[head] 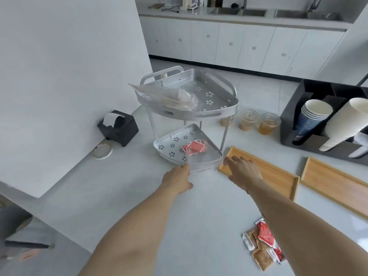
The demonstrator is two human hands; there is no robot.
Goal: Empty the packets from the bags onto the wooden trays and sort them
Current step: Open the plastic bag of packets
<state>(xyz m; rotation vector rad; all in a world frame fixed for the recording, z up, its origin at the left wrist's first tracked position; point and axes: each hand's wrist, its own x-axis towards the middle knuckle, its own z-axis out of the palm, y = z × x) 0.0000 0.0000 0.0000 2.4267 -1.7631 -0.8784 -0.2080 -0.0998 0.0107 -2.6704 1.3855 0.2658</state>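
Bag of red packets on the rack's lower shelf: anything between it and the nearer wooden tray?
Only the lower shelf's low front rim. The bag of red packets needs lifting over it; the nearer wooden tray lies just right, partly under the right hand.

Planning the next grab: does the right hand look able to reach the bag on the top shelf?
Probably yes: the right hand hovers by the rack's front, and the bag lies uncovered on the open top shelf.

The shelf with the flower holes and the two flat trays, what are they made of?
The two-tier shelf looks like metal, likely aluminium: dull silver sheen, thin walls, punched flower holes. The near tray and the far tray look like wood, maybe bamboo: honey colour, faint straight grain, matte finish.
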